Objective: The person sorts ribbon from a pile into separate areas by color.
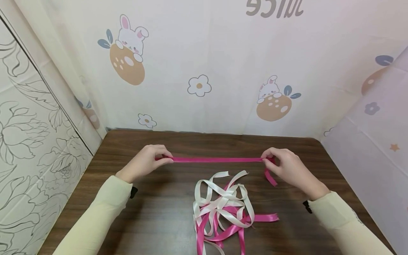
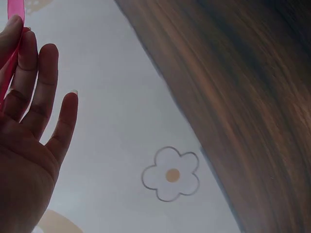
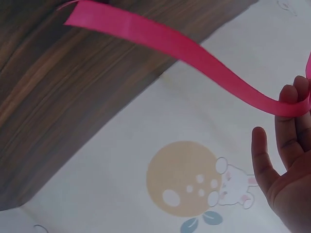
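A pink satin ribbon [image 1: 216,159] is stretched straight from side to side above the far part of the table. My left hand [image 1: 147,161] pinches its left end between thumb and fingertips. At the other side my right hand [image 1: 288,168] pinches it too, and a short loose tail hangs below the fingers. In the right wrist view that tail of ribbon [image 3: 194,56] curves away from the right hand [image 3: 294,150]. The left wrist view has the left hand [image 2: 34,97] with the ribbon [image 2: 16,8] running past the thumb. Nearer me lies a heap of white ribbons [image 1: 227,194] tangled with pink ribbons [image 1: 234,232].
The dark wooden table [image 1: 153,212] meets a pale printed curtain [image 1: 223,113] along its back edge. More patterned cloth [image 1: 376,141] stands at the right, and a white flower-drawn panel [image 1: 38,148] at the left.
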`<state>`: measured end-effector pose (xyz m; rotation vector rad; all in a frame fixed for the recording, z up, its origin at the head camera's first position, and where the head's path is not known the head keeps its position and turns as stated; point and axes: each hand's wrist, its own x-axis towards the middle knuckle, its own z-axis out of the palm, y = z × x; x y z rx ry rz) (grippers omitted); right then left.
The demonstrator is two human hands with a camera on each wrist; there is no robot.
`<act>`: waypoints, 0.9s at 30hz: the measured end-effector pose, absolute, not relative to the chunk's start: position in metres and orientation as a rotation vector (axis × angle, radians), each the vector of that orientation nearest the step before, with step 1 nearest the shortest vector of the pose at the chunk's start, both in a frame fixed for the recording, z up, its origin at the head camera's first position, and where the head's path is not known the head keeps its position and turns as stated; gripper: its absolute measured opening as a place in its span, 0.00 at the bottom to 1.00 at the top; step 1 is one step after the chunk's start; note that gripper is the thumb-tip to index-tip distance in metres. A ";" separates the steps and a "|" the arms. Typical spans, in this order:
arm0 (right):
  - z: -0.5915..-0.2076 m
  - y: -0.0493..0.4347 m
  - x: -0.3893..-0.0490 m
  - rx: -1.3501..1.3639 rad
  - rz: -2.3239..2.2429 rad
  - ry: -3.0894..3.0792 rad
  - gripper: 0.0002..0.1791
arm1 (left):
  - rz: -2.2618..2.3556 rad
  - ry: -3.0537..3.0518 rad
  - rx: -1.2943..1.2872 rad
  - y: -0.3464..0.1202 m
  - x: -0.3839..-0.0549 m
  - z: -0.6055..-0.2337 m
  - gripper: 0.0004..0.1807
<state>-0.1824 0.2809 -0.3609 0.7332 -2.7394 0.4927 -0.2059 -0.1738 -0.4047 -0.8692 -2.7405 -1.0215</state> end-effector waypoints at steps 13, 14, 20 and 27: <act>-0.369 0.290 -0.196 0.649 0.509 -2.825 0.08 | -1.117 -2.696 -0.749 -0.193 -0.215 -0.415 0.06; -0.369 0.291 -0.197 0.646 0.507 -2.830 0.08 | -1.123 -2.694 -0.737 -0.194 -0.216 -0.415 0.06; -0.369 0.292 -0.205 0.634 0.518 -2.894 0.09 | -1.126 -2.694 -0.644 -0.199 -0.221 -0.417 0.05; -0.376 0.300 -0.216 0.660 0.500 -2.929 0.14 | -1.072 -2.667 -0.516 -0.205 -0.226 -0.420 0.05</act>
